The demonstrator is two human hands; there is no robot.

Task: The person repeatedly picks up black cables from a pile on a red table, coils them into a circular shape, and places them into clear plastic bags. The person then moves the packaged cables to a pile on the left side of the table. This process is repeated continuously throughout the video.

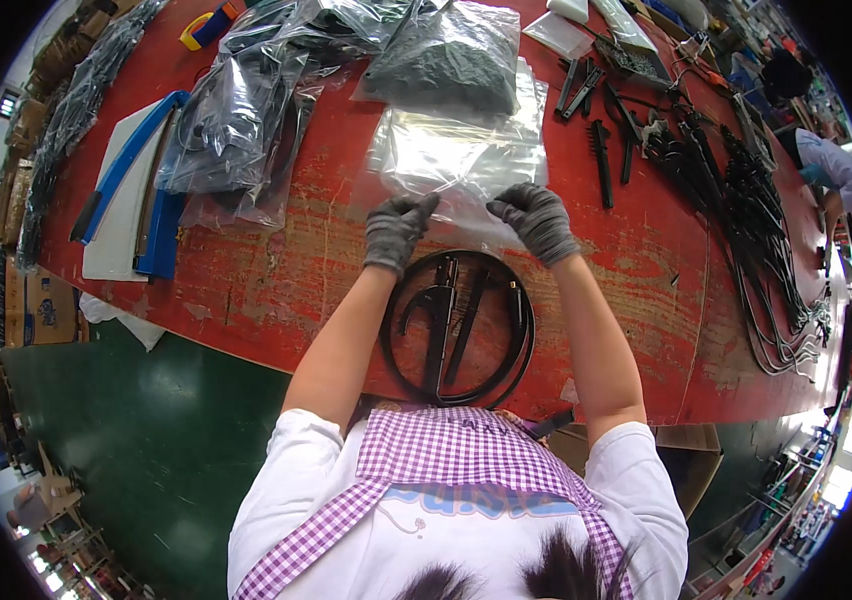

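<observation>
Left hand (396, 230), right hand (538, 218) — fingers pinched on clear bag (456, 160) edge (gloved); coiled black cable (458, 328) just below fingers, equally near.

Factory packing workshop, seen from above. Long worn red workbench (276, 280) w/ piles of clear plastic bags (246, 110) and rows of black cable parts (746, 220) (cardboard boxes (36, 305) alongside). Another worker (826, 165) sits farther down.

Worn red table (276, 280) carries clear bags (461, 150), coiled cable (458, 328), black clamps (601, 160)

glossy clear plastic bag (456, 160), worn red tabletop (276, 270)
</observation>
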